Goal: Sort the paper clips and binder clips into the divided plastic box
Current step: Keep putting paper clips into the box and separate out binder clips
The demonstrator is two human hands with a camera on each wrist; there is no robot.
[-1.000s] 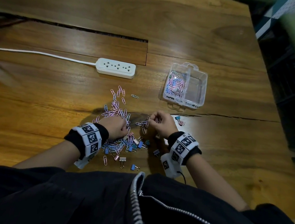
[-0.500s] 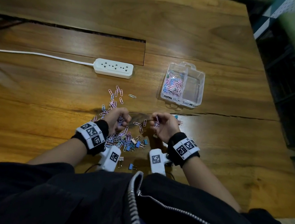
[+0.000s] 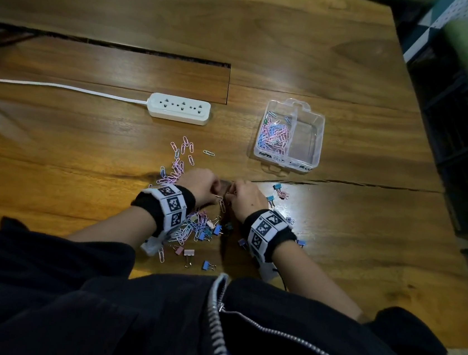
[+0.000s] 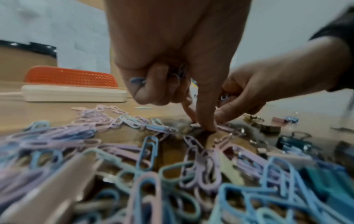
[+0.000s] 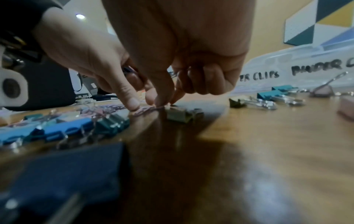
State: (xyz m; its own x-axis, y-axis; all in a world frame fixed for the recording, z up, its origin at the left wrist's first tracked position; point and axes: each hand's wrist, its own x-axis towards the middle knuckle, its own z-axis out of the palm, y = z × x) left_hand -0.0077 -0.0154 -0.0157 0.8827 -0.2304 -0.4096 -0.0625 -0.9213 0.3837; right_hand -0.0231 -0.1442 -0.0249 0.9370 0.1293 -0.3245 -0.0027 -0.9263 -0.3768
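Pastel paper clips [image 3: 192, 228] lie heaped with small binder clips [image 3: 216, 229] near the table's front edge, and more paper clips [image 3: 181, 156] are scattered beyond. My left hand [image 3: 201, 185] grips a few paper clips [image 4: 178, 72] in its curled fingers while its index fingertip [image 4: 207, 126] presses the table. My right hand [image 3: 245, 196] meets it fingertip to fingertip and pinches at paper clips [image 5: 145, 109] on the wood beside a pale binder clip [image 5: 178, 114]. The divided clear box [image 3: 318, 134] stands far right, its left compartment holding paper clips [image 3: 274, 135].
A white power strip [image 3: 179, 108] with its cord lies left of the box. Loose binder clips [image 3: 277, 186] rest right of my right hand, near a crack [image 3: 343, 182] in the wooden table. The box front reads "BINDER CLIPS" [image 5: 316, 68].
Both hands have turned backs-up and come down together, so their fingertips now touch the table between the piles. Half a second ago they were raised and further apart.
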